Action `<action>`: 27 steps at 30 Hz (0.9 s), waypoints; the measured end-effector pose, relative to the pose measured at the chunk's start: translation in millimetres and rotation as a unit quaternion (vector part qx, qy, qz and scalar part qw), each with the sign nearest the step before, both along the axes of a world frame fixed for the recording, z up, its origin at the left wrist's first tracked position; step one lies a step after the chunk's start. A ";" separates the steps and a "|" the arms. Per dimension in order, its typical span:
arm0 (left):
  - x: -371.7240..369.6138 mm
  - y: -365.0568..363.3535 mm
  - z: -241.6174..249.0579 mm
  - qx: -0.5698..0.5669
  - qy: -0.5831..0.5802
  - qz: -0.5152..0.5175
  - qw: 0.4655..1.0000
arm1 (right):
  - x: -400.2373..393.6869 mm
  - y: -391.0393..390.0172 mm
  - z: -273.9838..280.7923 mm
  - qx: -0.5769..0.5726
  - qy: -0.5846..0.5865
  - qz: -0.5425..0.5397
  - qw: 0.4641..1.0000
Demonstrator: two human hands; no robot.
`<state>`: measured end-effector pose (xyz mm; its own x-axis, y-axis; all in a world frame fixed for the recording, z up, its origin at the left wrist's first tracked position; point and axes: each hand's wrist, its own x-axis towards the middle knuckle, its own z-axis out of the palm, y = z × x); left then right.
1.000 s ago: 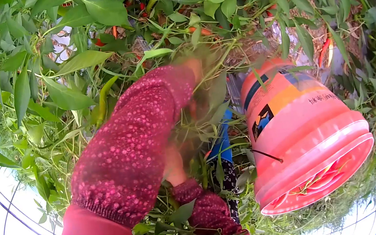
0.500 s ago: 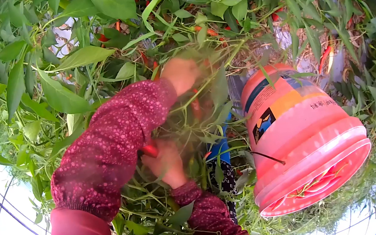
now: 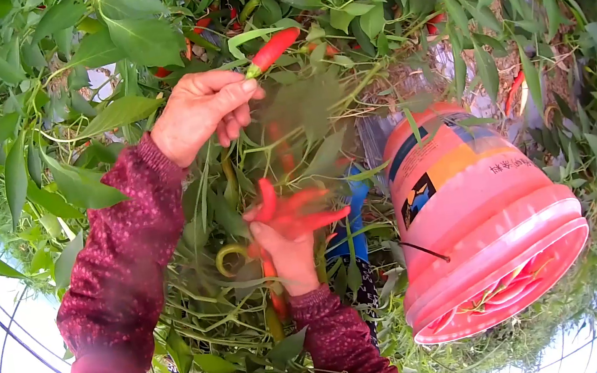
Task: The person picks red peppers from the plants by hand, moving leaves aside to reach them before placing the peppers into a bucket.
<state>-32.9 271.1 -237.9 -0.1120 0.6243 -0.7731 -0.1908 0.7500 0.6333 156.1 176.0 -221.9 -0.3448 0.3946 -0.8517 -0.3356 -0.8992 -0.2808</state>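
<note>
One red pepper (image 3: 276, 49) pinched at its stem, a loose bunch (image 3: 299, 215) below: slipping is the main risk

The single red pepper is held near twelve o'clock, positions being read from the middle of the view. Its green stem end is pinched between thumb and fingertips of the left hand (image 3: 204, 115), at about half past ten, with the other fingers loosely curled. With so little of it gripped, it could be lost through a brush against foliage. Just off the middle, towards six o'clock, the bunch, also of red peppers, is held in the right hand (image 3: 292, 258). Its thumb is laid against them; how the other fingers are set cannot be told through the blur. Because the peppers are splayed, one could be shed if the hold were slackened.

The way at one o'clock is crossed by a slanting stem (image 3: 360, 84), and part of the space between the hands is veiled by a blurred leaf (image 3: 313, 103). A curled pepper (image 3: 219, 264) is seen at eight o'clock. Near the middle, at four o'clock, blue footwear (image 3: 358, 197) is flanked by a pink bucket (image 3: 470, 199), which could be knocked by a swung right forearm.
</note>
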 end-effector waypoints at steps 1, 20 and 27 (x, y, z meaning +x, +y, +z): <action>1.9 -8.5 12.0 -0.009 0.034 -0.038 0.999 | 7.3 9.5 2.0 -0.040 -0.001 0.006 0.999; 39.9 6.3 62.8 0.142 0.197 -0.423 0.873 | 7.8 5.7 -15.8 -0.096 -0.032 -0.059 0.993; 138.3 19.4 -51.9 0.245 0.261 -0.753 0.552 | -5.6 -27.7 -19.0 -0.110 0.052 0.051 0.991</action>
<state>105.4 290.5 -289.8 0.6914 0.4327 -0.5786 0.7202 -0.4764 0.5043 150.5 148.4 -240.9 -0.4641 0.1617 -0.8709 -0.2574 -0.9654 -0.0421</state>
